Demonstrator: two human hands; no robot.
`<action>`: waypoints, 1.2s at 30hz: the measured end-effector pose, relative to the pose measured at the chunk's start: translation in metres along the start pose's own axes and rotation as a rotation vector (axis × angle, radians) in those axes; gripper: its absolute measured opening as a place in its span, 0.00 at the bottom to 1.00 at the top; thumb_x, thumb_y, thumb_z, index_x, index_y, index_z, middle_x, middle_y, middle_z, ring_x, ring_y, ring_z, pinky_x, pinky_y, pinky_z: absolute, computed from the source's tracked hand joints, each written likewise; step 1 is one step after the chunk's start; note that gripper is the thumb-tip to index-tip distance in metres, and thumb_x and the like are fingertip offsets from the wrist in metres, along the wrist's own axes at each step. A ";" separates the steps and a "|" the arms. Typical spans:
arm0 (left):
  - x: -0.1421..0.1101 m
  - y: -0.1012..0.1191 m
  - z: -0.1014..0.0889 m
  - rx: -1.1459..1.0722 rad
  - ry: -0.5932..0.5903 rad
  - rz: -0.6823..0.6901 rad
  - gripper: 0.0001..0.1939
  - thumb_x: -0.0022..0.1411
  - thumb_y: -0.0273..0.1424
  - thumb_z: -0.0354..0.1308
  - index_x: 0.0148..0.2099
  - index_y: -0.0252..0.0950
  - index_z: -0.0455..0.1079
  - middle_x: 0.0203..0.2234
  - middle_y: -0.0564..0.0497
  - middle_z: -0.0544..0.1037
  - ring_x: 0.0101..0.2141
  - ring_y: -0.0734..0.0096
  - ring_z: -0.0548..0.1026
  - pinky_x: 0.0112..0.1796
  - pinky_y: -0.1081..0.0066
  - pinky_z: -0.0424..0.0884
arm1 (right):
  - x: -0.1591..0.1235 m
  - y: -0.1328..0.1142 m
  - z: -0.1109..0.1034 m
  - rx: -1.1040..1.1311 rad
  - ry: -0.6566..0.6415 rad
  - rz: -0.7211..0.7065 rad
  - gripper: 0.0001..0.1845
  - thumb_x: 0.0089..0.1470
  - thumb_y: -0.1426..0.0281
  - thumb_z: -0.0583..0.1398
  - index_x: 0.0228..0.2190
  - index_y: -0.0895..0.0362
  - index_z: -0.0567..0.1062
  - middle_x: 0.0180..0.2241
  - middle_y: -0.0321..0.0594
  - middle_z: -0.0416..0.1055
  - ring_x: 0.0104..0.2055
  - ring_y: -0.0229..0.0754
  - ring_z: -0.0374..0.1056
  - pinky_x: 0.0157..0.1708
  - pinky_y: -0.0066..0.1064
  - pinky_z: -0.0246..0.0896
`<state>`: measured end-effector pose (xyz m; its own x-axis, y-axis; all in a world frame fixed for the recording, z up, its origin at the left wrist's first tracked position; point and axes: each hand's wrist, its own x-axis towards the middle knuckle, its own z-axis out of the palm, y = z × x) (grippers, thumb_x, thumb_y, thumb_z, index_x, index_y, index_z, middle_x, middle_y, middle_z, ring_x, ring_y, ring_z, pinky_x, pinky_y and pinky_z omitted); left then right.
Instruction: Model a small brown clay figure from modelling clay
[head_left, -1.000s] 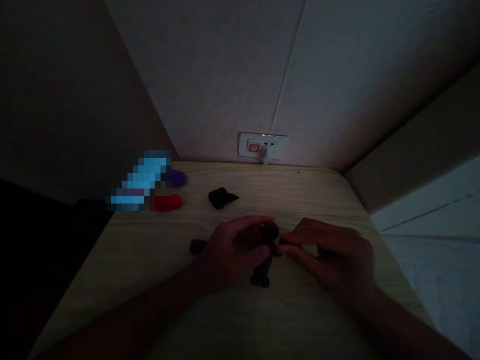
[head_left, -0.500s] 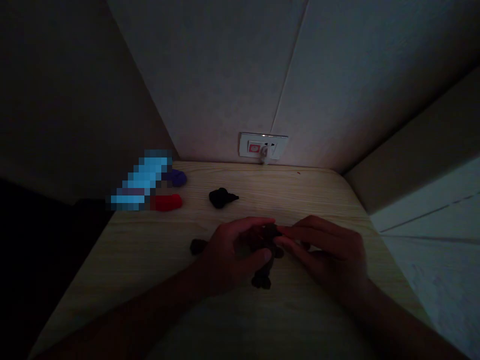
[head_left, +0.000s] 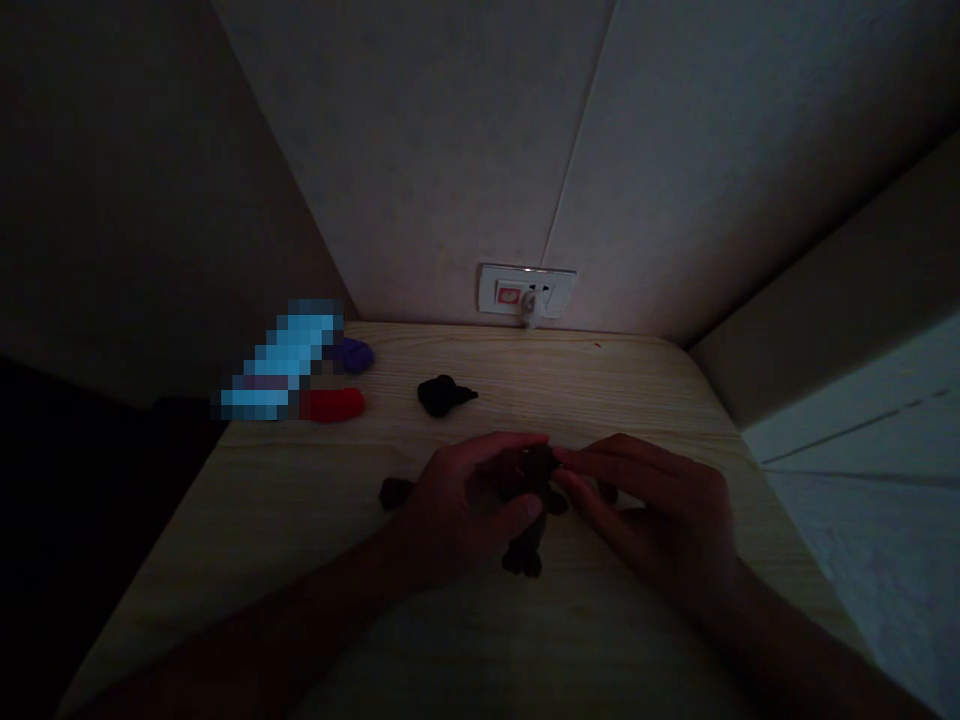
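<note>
A small dark figure (head_left: 529,540), which looks like modelling clay, lies on the wooden tabletop with a rounded head and stubby limbs. My left hand (head_left: 457,515) curls around its left side, thumb on the body and fingers behind the head. With fingertips pressed together, my right hand (head_left: 660,500) touches the right side of the head; any small piece in that pinch is too dark to make out. One dark lump (head_left: 395,492) rests beside my left wrist, and another dark piece (head_left: 608,491) shows partly beneath my right fingers.
Farther back lies a black lump with a pointed end (head_left: 442,396). A red lump (head_left: 337,404) and a purple lump (head_left: 354,355) sit at the left, next to a pixelated bright object (head_left: 281,360). A wall socket (head_left: 526,292) with a plug is above the back edge.
My right fingertips have shifted slightly on the figure's head, and more of the head now shows. The figure has tilted a little; my left hand keeps its hold.
</note>
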<state>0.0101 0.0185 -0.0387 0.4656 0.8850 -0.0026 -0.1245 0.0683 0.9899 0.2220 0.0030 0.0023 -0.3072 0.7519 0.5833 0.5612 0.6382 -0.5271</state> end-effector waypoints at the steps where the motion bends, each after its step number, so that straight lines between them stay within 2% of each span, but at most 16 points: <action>1: 0.000 0.000 0.000 0.003 -0.002 -0.001 0.27 0.61 0.34 0.70 0.61 0.34 0.75 0.45 0.40 0.84 0.45 0.57 0.83 0.49 0.58 0.79 | 0.000 0.000 0.000 -0.005 0.004 0.006 0.09 0.60 0.75 0.67 0.42 0.53 0.84 0.30 0.38 0.82 0.24 0.36 0.73 0.21 0.26 0.70; 7: 0.000 0.000 0.000 0.009 -0.005 0.015 0.26 0.61 0.33 0.70 0.61 0.35 0.75 0.47 0.40 0.85 0.45 0.57 0.83 0.49 0.59 0.80 | 0.000 -0.003 0.000 -0.017 -0.020 -0.009 0.06 0.60 0.76 0.67 0.37 0.53 0.81 0.29 0.36 0.81 0.23 0.35 0.71 0.22 0.26 0.68; 22: 0.000 0.001 0.001 -0.031 -0.017 0.011 0.27 0.60 0.31 0.72 0.61 0.35 0.75 0.46 0.42 0.85 0.45 0.60 0.83 0.49 0.62 0.80 | 0.000 -0.003 0.001 -0.029 -0.018 -0.023 0.05 0.61 0.76 0.66 0.36 0.54 0.79 0.29 0.36 0.81 0.24 0.35 0.72 0.23 0.25 0.69; 29: 0.001 0.001 0.001 -0.040 -0.011 0.000 0.28 0.58 0.31 0.73 0.61 0.36 0.75 0.47 0.41 0.85 0.46 0.58 0.83 0.50 0.59 0.80 | 0.000 -0.003 0.001 -0.020 -0.013 -0.022 0.05 0.60 0.77 0.67 0.35 0.55 0.79 0.28 0.36 0.80 0.24 0.34 0.72 0.23 0.25 0.68; 32: 0.001 0.000 0.001 -0.058 -0.004 -0.012 0.29 0.58 0.32 0.74 0.61 0.35 0.75 0.46 0.41 0.85 0.45 0.57 0.83 0.50 0.58 0.79 | 0.000 -0.003 0.000 -0.034 -0.005 0.014 0.04 0.60 0.75 0.66 0.38 0.55 0.80 0.26 0.35 0.78 0.22 0.34 0.70 0.22 0.25 0.67; 36: 0.002 -0.001 0.000 -0.064 0.006 -0.025 0.29 0.58 0.33 0.74 0.61 0.37 0.75 0.47 0.41 0.85 0.46 0.57 0.83 0.50 0.59 0.79 | -0.002 -0.002 0.000 -0.039 0.031 0.045 0.08 0.59 0.74 0.66 0.41 0.55 0.80 0.23 0.31 0.75 0.21 0.33 0.70 0.22 0.25 0.67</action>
<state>0.0112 0.0203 -0.0395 0.4639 0.8854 -0.0287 -0.1688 0.1202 0.9783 0.2218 0.0002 0.0024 -0.2577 0.7736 0.5789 0.6033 0.5969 -0.5290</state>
